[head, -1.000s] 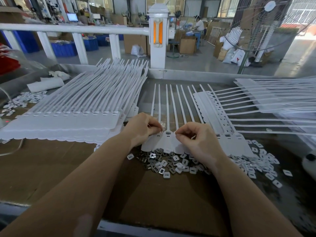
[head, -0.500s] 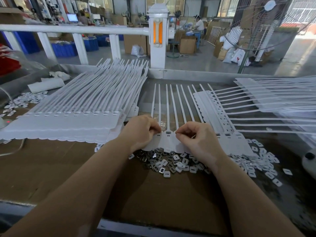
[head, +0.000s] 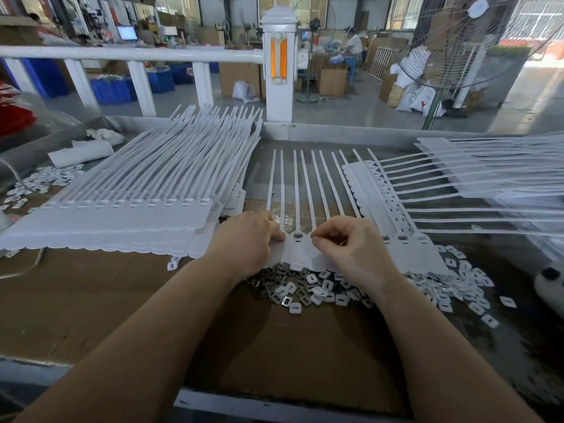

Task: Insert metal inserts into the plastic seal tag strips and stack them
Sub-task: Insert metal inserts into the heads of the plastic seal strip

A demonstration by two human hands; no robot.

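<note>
On the cardboard-covered tabletop (head: 91,300), a flat white plastic seal tag strip (head: 297,254) lies behind small metal inserts (head: 287,300); left hand (head: 247,242) and right hand (head: 351,248) pinch it with curled fingers.

White seal tag strips (head: 297,251) with scalloped edges lie on brown cardboard (head: 91,300); silvery metal inserts (head: 274,288) mix with white caps (head: 464,288); far blue crates (head: 113,90).

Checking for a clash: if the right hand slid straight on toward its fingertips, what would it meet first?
The right hand points leftward along the tag strip. First in line is likely the slot head between the hands, then the left hand; depth is unclear.
</note>
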